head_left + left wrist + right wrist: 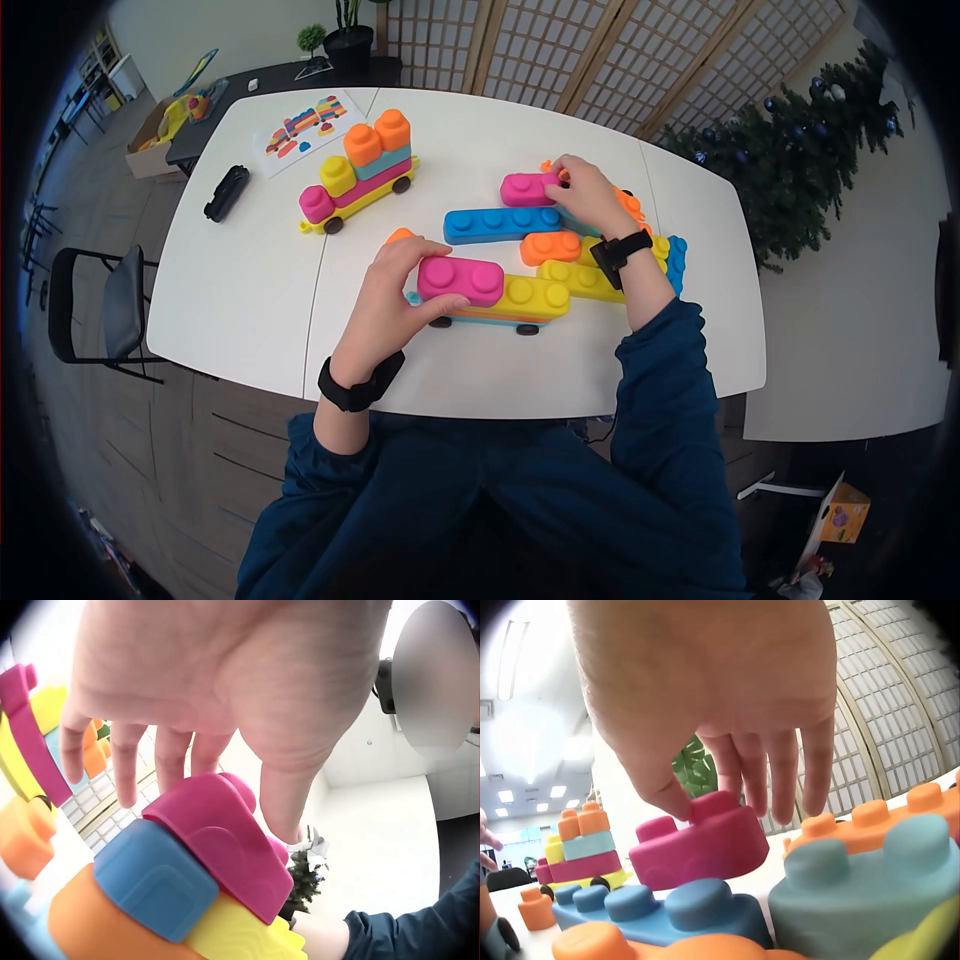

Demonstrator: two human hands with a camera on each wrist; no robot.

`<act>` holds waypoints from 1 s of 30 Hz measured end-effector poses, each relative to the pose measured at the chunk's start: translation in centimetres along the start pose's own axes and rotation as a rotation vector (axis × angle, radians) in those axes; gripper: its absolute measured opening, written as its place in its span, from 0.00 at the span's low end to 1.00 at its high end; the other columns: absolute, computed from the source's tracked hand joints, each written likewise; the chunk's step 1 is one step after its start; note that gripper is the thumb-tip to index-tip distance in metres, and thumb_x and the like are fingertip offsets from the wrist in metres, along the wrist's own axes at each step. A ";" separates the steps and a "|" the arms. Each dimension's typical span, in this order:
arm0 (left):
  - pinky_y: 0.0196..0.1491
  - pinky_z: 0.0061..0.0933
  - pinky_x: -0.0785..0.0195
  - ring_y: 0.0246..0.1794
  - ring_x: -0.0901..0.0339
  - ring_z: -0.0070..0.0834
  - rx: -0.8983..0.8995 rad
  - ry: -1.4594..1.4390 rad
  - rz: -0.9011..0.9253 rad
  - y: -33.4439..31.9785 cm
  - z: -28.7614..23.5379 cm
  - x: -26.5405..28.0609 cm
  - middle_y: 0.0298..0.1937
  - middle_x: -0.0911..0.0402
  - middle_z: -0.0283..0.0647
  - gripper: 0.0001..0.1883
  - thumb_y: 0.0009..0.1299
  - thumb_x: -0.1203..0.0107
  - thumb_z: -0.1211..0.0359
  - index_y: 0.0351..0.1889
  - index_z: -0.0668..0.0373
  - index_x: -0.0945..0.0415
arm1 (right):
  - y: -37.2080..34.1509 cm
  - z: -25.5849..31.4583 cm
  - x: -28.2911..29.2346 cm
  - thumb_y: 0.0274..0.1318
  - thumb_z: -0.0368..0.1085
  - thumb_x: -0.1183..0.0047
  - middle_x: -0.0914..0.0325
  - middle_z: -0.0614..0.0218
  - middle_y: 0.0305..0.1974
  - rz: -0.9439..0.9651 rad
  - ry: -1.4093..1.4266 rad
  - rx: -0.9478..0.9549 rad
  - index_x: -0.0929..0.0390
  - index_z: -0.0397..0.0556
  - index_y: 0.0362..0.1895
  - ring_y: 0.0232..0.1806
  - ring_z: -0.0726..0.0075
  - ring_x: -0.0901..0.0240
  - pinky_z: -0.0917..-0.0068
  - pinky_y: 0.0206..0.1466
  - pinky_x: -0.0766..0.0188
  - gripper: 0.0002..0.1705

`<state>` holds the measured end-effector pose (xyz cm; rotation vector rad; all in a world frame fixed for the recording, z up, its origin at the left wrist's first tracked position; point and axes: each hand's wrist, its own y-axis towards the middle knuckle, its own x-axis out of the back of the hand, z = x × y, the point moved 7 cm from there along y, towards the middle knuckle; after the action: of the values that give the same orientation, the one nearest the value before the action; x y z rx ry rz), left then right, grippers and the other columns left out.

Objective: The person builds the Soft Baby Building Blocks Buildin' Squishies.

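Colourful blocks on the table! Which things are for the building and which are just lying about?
Building:
pink block in left hand
pink block in right hand
near wheeled car, far wheeled car
long blue block
probably the picture sheet

Just lying about:
black object
chair
decorated tree

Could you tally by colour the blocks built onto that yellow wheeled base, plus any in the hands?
Pink on the yellow base: 2 (small pink block, long pink block)
Orange blocks there: 2
Yellow block there: 1
Teal block there: 1
Pink in hands: 2 (one pink block in the left hand, another pink block in the right hand)
Total: 8
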<state>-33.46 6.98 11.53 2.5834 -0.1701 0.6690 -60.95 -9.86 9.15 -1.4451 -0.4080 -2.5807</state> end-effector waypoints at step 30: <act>0.53 0.39 0.19 0.52 0.17 0.31 0.260 -0.200 0.067 -0.7 1.5 -1.2 0.49 0.15 0.39 0.27 0.63 0.24 0.61 0.56 0.58 0.22 | -17.4 6.8 -0.6 0.65 0.36 0.38 0.19 0.58 0.50 -0.201 0.605 0.049 0.25 0.42 0.57 0.53 0.63 0.21 0.69 0.60 0.28 0.20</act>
<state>-33.72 6.91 9.49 2.9064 -0.2488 0.4807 -59.73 8.77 9.31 -0.5706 -0.5344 -2.9578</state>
